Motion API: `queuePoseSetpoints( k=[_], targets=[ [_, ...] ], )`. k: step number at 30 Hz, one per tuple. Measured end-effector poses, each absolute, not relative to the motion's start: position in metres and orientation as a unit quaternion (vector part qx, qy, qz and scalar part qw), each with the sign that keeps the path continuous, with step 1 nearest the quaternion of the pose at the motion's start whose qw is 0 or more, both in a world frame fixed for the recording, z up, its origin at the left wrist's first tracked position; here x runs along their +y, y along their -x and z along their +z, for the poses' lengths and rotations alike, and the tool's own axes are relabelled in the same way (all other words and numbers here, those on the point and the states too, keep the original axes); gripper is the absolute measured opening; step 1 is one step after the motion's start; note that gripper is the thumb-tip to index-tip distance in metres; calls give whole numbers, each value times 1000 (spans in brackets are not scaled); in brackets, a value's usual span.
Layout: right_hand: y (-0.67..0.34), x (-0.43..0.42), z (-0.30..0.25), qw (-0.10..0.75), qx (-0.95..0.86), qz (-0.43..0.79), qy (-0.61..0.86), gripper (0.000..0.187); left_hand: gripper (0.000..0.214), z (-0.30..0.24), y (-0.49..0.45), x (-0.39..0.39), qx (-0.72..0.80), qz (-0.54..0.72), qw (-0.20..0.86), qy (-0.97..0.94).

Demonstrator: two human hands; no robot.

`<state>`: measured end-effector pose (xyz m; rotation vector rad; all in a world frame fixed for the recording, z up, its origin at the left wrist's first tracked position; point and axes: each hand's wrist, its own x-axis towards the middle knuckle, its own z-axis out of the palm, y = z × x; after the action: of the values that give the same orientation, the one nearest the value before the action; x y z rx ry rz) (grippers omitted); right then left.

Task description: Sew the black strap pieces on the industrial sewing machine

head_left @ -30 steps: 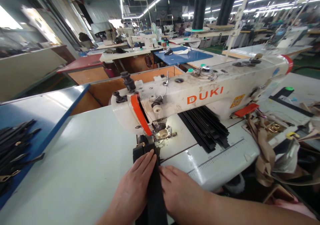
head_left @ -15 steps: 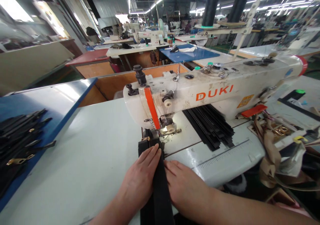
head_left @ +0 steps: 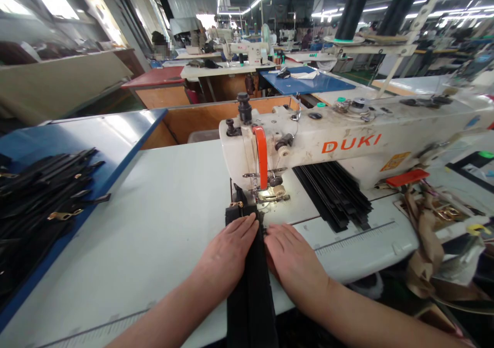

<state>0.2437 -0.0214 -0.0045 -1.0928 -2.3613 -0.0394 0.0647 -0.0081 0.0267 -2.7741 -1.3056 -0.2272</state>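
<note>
A long black fabric strip with a zipper runs from the bottom of the view up to the presser foot of a white sewing machine. A small gold zipper slider sits near its far end. My left hand lies flat on the strip, fingers stretched forward and close together; its thumb is hidden. At the strip's right edge, just in front of the foot, my right hand has its fingers bent and pressed together on that edge. The right fingertips are partly hidden.
A fanned stack of black strips lies under the machine arm. Black zipper pieces with gold pulls are heaped on a blue table at left. A tray with gold hardware and a brown strap are at right.
The view has shifted, so the machine and table appear farther right. Both hands stay at the strip near the foot; the right fingers have shifted slightly forward along its edge.
</note>
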Motion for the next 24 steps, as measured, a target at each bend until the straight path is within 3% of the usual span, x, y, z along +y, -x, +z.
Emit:
queuePoseSetpoints(
  k=[10,24],
  targets=[
    [-251,7,7,238,-945,-56,218,20,37,21,-67,-10,-429,-95,40,897],
    [-252,33,13,215,-949,-73,221,17,35,17,-67,16,-390,-146,91,905]
  ],
)
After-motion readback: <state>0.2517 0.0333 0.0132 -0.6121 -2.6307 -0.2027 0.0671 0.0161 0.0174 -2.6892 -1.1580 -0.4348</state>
